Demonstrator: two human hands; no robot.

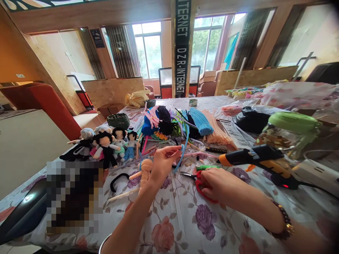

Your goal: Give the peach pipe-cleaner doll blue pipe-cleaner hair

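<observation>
My left hand [167, 161] pinches a light blue pipe cleaner [181, 160] between thumb and fingertips, above the middle of the table. Curled over the red handles of a pair of scissors [199, 183], my right hand [213, 181] grips them, with the blades pointing left on the cloth. A green lighter-like object [206, 167] lies just behind that hand. Beside my left wrist, partly covered by it, rests a peach doll body [145, 173] wound from pipe cleaner. A curved black pipe cleaner [116, 180] lies left of it.
Finished dolls [106, 143] cluster at the left. Bundles of coloured pipe cleaners [202, 121] lie at the back. An orange-and-black glue gun [249, 155] stands at the right, near a green-lidded jar [291, 121]. A dark green basket [118, 121] sits behind the dolls.
</observation>
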